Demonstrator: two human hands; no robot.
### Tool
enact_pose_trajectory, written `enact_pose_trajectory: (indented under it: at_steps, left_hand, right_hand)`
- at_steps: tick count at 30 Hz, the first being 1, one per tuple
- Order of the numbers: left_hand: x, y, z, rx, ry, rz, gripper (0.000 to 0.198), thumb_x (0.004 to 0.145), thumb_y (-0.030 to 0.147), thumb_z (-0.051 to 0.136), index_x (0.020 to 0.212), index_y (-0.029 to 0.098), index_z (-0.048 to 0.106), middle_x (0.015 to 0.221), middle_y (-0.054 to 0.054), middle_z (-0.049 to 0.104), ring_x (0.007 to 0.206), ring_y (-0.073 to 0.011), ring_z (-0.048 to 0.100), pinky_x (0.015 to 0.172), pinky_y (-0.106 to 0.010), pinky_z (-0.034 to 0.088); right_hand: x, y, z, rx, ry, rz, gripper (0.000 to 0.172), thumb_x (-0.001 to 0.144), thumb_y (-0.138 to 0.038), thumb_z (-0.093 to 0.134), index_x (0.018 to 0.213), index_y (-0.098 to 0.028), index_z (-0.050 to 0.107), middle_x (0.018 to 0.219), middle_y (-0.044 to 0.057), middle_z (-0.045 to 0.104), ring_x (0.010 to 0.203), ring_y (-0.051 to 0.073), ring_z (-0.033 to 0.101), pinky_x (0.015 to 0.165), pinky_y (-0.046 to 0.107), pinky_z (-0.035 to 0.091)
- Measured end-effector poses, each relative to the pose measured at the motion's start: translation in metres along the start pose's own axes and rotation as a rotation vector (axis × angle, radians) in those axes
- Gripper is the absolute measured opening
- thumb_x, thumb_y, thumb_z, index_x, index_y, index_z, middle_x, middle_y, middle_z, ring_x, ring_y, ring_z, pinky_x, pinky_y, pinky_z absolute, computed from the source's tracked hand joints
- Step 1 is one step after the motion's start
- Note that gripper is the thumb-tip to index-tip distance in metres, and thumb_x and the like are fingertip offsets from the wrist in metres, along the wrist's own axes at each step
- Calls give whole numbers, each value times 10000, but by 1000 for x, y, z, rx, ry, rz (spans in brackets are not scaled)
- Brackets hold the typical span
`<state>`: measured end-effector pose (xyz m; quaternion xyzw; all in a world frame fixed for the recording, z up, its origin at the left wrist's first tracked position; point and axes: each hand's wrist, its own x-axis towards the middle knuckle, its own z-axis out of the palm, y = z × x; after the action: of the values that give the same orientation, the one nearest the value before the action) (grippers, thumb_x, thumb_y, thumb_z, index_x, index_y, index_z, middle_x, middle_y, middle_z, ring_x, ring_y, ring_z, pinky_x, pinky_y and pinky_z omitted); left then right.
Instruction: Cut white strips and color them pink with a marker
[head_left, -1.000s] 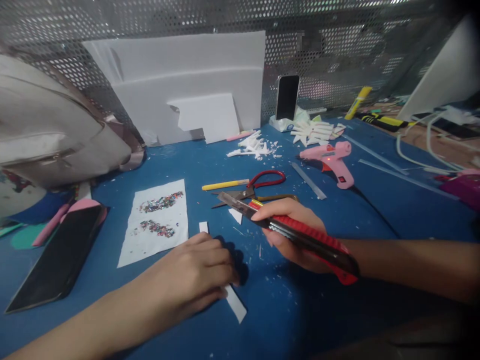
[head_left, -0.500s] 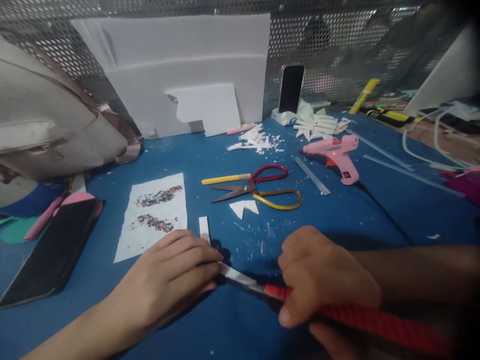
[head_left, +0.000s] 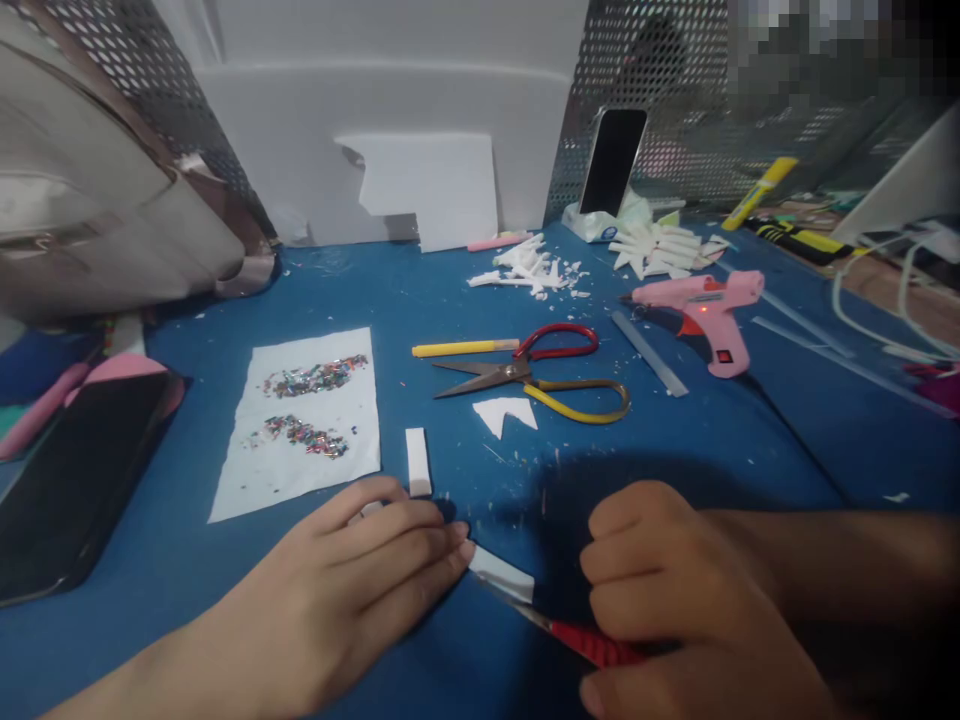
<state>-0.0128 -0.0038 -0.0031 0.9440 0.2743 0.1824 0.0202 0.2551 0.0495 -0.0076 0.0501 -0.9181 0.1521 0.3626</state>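
Note:
Near the front of the table, my left hand lies with its fingers together, pinning a white strip under the fingertips. My right hand is wrapped round a red-handled craft knife; its narrow metal blade rests along the lower edge of that strip. Just beyond my left fingers lies a short white piece. A further bit of white shows between the left fingers, mostly hidden. Farther back are scissors with one red and one yellow handle, beside a notched white scrap.
A paper with glitter lies at left, beside a dark phone-like slab. A yellow pen lies behind the scissors. At right is a pink glue gun, its light lit. White scraps and an upright phone stand behind.
The knife has shifted; its blade now lies along the strip's lower edge, and the strip's right end shows clear. My right hand has moved slightly right and nearer. The view has tilted down.

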Motion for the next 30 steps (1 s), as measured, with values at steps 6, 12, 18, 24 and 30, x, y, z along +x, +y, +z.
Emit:
enact_pose_trajectory:
  at_steps: [6, 12, 18, 24, 30]
  left_hand:
    - [-1, 1, 0, 14, -33, -43, 394, 998, 172, 272, 1240, 197, 582, 1184, 33, 655, 1156, -130, 513, 1118, -306, 240]
    - [-3, -4, -3, 127, -83, 73, 379, 976, 165, 334, 1299, 173, 534, 1285, 37, 597, 1209, -158, 483, 1133, -344, 213]
    - [-11, -6, -3, 229, -131, 129, 419, 989, 228, 273, 1338, 173, 497, 1368, 29, 527, 1260, -199, 434, 1191, -391, 71]
    - [-14, -3, -1, 235, -183, 107, 442, 994, 269, 257, 1390, 172, 429, 1412, 38, 483, 1272, -212, 406, 1198, -411, 32]
    - [-10, -6, -2, 206, -166, 102, 418, 994, 265, 303, 1368, 157, 454, 1358, 51, 537, 1263, -187, 408, 1196, -367, 48]
  right_hand:
    - [-2, -5, 2, -51, 5, 98, 276, 788, -230, 627, 576, -202, 454, 476, -63, 374, 434, 103, 388, 406, 286, 275]
    - [1, -42, 7, -279, -116, 523, 373, 816, -243, 551, 489, -189, 379, 476, -29, 361, 452, 117, 303, 424, 313, 275]
    - [0, -48, -2, -302, -255, 458, 365, 831, -192, 483, 476, -195, 398, 474, -11, 331, 455, 139, 280, 414, 335, 250]
    - [9, -31, -22, -204, -456, 282, 325, 780, -202, 573, 480, -182, 448, 511, -24, 373, 482, 121, 284, 412, 326, 247]
    - [22, -29, -37, -231, -597, 148, 290, 801, -284, 632, 555, -195, 509, 535, -33, 371, 477, 117, 325, 400, 317, 234]
